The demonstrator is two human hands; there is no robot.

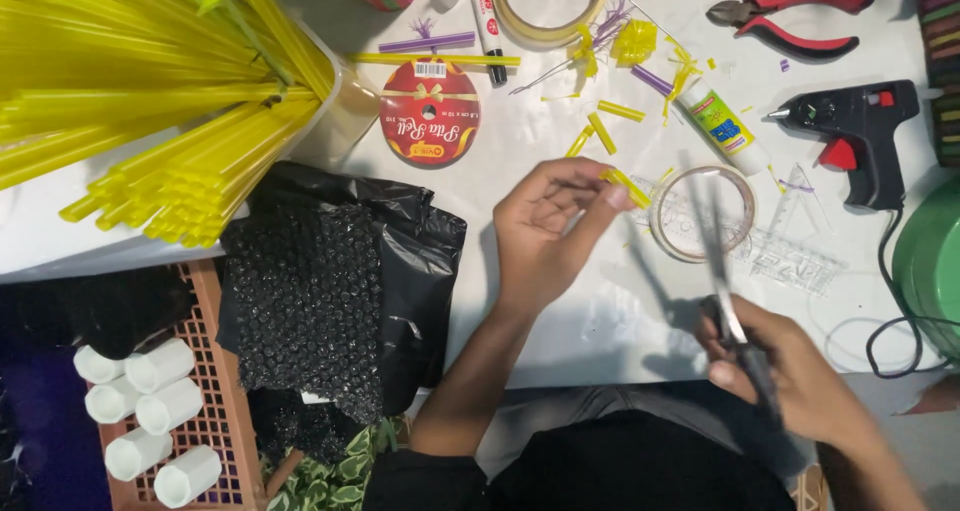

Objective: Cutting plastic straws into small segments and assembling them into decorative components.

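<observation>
My left hand (548, 226) pinches a short yellow straw piece (626, 184) between thumb and fingertips above the white table (590, 311). My right hand (790, 376) grips a pair of scissors (722, 271), blurred, with the blades pointing up toward a clear tape roll (672, 239). Several cut yellow straw bits (600, 131) lie just beyond my left hand. The scissors' blades are a little to the right of the held piece.
A big bundle of yellow straws (150, 101) fills the upper left. Black bubble wrap (310, 291) lies left of my arm. White cups (140, 411) sit in a brown crate. A black glue gun (860, 131), red pliers (800, 16), glue bottle (725, 126), masking tape (548, 6), ribbon spool (430, 111) and green bowl (935, 261) surround the table.
</observation>
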